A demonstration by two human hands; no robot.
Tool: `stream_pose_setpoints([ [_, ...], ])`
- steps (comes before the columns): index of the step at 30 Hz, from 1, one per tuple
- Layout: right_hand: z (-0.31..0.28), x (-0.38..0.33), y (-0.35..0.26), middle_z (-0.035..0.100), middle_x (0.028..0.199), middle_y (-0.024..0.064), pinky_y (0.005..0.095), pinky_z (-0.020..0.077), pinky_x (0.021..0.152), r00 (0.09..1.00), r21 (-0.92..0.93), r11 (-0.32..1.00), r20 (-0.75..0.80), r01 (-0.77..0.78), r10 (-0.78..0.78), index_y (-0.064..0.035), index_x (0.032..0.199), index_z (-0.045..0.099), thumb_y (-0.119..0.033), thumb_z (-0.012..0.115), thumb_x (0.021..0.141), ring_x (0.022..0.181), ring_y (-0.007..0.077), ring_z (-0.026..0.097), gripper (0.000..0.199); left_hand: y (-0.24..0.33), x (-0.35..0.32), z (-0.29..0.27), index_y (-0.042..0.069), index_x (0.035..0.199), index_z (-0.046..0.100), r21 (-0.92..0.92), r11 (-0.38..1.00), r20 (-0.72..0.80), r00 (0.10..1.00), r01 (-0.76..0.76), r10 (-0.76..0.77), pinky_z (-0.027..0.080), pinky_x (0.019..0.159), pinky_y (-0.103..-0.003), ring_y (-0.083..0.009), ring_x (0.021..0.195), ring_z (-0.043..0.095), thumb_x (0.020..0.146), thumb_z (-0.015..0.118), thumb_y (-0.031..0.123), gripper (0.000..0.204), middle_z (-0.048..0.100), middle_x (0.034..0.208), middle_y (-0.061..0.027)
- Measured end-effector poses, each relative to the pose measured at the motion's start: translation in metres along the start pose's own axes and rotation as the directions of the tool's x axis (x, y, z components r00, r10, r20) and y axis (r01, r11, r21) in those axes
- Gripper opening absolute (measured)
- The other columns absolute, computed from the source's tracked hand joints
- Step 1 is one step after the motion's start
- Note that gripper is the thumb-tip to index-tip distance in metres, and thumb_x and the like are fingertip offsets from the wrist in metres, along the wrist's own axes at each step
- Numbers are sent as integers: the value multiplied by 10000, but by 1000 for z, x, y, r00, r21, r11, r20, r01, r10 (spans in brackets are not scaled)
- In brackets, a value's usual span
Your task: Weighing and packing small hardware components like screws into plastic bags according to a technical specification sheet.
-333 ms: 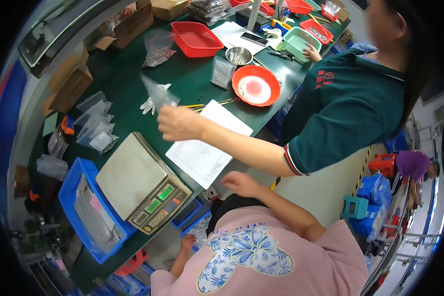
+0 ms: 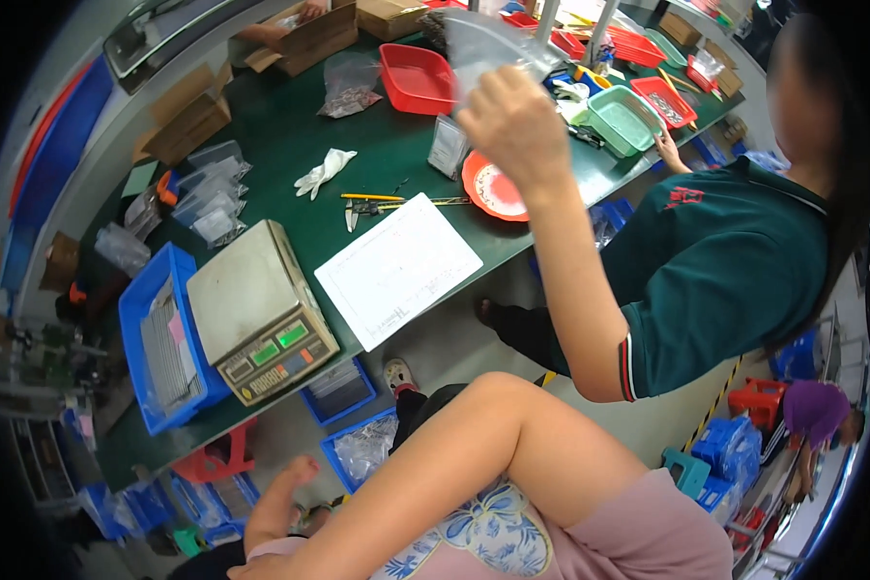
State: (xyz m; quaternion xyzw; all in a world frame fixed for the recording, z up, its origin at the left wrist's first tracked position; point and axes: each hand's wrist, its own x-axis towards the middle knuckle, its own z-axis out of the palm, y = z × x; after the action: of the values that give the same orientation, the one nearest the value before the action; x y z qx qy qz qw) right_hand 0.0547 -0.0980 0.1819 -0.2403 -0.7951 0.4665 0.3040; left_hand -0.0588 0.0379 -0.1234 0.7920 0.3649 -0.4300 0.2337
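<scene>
My right arm bends across my body, and my right hand (image 2: 271,561) lies at the lower edge, against my left upper arm or sleeve; its fingers are mostly hidden. My left hand (image 2: 298,472) hangs below the table edge, nearest a red stool (image 2: 217,454). It appears to hold nothing, but its finger pose is too small to make out. A co-worker in a dark green shirt (image 2: 725,261) raises a clear plastic bag (image 2: 488,48) in one hand. The co-worker's other hand touches a green basket (image 2: 624,121).
On the green table (image 2: 271,145) stand a scale (image 2: 242,290), a blue tray (image 2: 130,343) of flat pieces, a paper sheet (image 2: 396,271), a caliper (image 2: 351,215), a white glove (image 2: 325,172) and red basins (image 2: 414,77). Blue crates (image 2: 338,391) sit on the floor.
My right hand has moved from near the table edge to my left arm. The co-worker has lifted the plastic bag up and to the right, uncovering the glove and caliper. My view has shifted.
</scene>
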Motion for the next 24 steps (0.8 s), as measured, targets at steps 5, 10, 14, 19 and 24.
stream_pose_setpoints([
  [5, 55, -22, -25, 518, 974, 254, 382, 399, 769, 984, 16, 998, -164, -68, 69, 59, 804, 595, -253, 441, 753, 943, 322, 498, 352, -85, 5, 42, 109, 845, 628, 97, 995, 82, 997, -8, 0, 457, 689, -347, -252, 777, 585, 647, 509, 190, 245, 616, 825, -117],
  [10, 62, -32, -48, 585, 830, 206, 358, 440, 658, 975, 53, 975, -36, -216, 218, 43, 746, 609, -250, 487, 734, 780, 289, 568, 318, -36, -34, 15, 96, 821, 622, 224, 973, -11, 998, -55, 59, 448, 706, -372, -298, 817, 565, 654, 501, 198, 230, 600, 836, -145],
  [14, 59, -47, -48, 602, 724, 182, 356, 445, 572, 996, 33, 999, -77, -37, 40, 38, 703, 613, -272, 506, 733, 657, 288, 581, 329, 21, -41, -8, 78, 823, 592, 308, 934, -22, 981, -179, 195, 438, 704, -395, -305, 835, 548, 686, 486, 201, 212, 584, 890, -139],
  [19, 70, -62, -37, 598, 742, 146, 344, 434, 571, 646, 660, 427, -118, 619, -754, 22, 758, 608, -210, 567, 727, 663, 252, 570, 238, 109, -36, -45, 66, 807, 571, 292, 714, -100, 723, -636, 684, 433, 691, -397, -309, 799, 532, 720, 466, 181, 178, 558, 817, -137],
  [24, -26, -105, -38, 582, 789, 135, 305, 426, 610, 821, 351, 777, -452, 523, -348, 26, 829, 585, -149, 533, 791, 730, 207, 551, 187, 213, -16, -117, 64, 811, 568, 429, 437, -9, 480, -790, 877, 437, 672, -398, -300, 777, 533, 707, 473, 158, 169, 551, 804, -128],
])
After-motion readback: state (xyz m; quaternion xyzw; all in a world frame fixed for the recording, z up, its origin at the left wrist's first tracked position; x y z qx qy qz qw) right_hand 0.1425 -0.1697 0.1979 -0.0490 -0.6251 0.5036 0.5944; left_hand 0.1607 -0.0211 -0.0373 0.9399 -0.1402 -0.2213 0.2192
